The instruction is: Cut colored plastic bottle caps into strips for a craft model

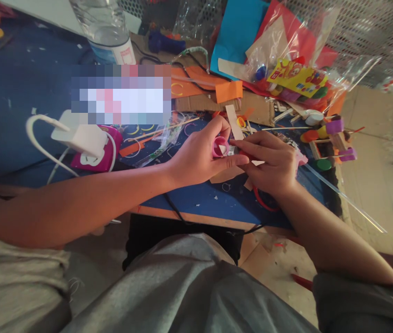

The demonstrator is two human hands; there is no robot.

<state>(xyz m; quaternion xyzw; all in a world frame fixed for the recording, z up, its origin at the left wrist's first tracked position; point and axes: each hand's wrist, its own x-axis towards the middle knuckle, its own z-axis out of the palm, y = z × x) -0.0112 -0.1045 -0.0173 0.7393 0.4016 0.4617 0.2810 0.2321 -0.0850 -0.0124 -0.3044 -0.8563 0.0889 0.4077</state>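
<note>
My left hand (199, 155) is closed around a small pink ring (220, 147), like a tape core or a cap, with its open end facing up and a pale scrap visible inside. Just right of it, the fingers of my right hand (269, 159) are pinched together near a small clear piece (232, 150) beside the ring. What the right fingers grip is mostly hidden. A red loop handle (265, 202) shows on the table below my right hand. Behind both hands stands out a pale card strip (233, 121).
A magenta power socket (115, 143) with a white charger (78, 138) sits at left, below a water bottle (108, 37). Coloured paper (236, 32) and a plastic bag of bits (296, 81) lie behind. A small stick-and-cap model (337, 138) and a clear tube (349, 201) are at right.
</note>
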